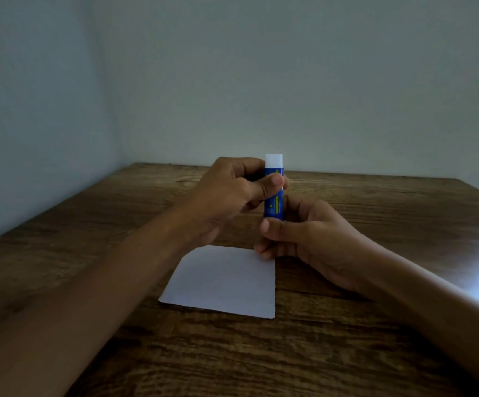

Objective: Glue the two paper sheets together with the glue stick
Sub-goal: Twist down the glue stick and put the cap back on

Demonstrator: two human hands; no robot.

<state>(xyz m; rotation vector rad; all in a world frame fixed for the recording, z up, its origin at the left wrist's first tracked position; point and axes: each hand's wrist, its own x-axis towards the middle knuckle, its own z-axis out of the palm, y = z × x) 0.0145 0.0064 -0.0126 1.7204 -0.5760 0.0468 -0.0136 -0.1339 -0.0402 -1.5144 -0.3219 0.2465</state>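
Both hands met on the glue stick (274, 196), which stood upright in the air between them. Its white end pointed up and its blue barrel ran down into the fingers. From the left, the left hand (232, 196) had its thumb laid across the front of the upper barrel and its fingers curled round behind, grasping it just under the white end. From the right, the right hand (298, 233) clasped the lower end, thumb lying across below the barrel and fingers folded beneath it. Both forearms reached forward from the near corners, wrists raised off the surface.

Just below and nearer than the hands, white paper (224, 282) lay flat on the wooden table (375, 353), its far right corner under the right hand's knuckles. Whether it was one sheet or two stacked could not be told.
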